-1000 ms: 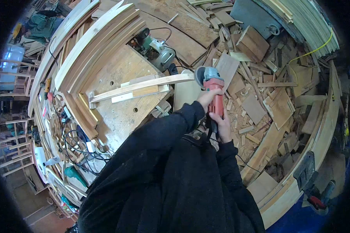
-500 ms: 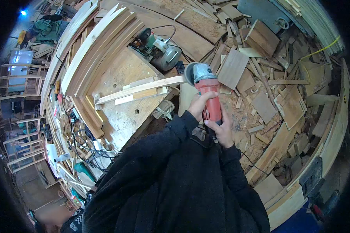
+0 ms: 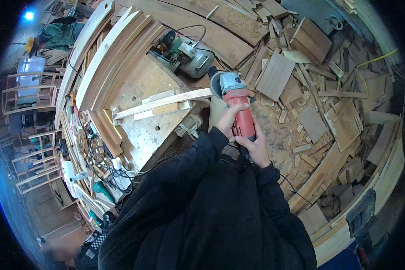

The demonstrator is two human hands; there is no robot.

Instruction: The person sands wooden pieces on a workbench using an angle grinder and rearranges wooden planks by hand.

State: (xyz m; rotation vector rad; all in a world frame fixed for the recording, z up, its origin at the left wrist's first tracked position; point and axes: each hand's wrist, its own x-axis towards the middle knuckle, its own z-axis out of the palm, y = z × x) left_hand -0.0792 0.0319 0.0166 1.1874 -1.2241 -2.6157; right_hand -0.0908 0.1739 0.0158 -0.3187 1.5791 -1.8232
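Note:
A red angle grinder (image 3: 241, 108) with a grey metal head is held by both of my hands. My left hand (image 3: 229, 120) wraps round the upper part of its red body. Lower down, near the cord end, my right hand (image 3: 255, 146) grips the same tool. The grinder's round disc (image 3: 216, 85) is at the right end of a long pale wooden strip (image 3: 175, 99); whether they touch is hard to tell. The strip lies over shorter wood pieces on the plywood workbench (image 3: 141, 135).
Curved wooden pieces (image 3: 108, 58) are stacked at the bench's back left. A compressor (image 3: 198, 63) stands behind the bench. Wood offcuts (image 3: 310, 123) litter the floor at right. One person (image 3: 92, 247) is at lower left, another (image 3: 60, 36) at upper left. Cables lie left of the bench.
The view has shifted, and the grinder in both my hands has moved left to the strip's end. A person has come into view at lower left.

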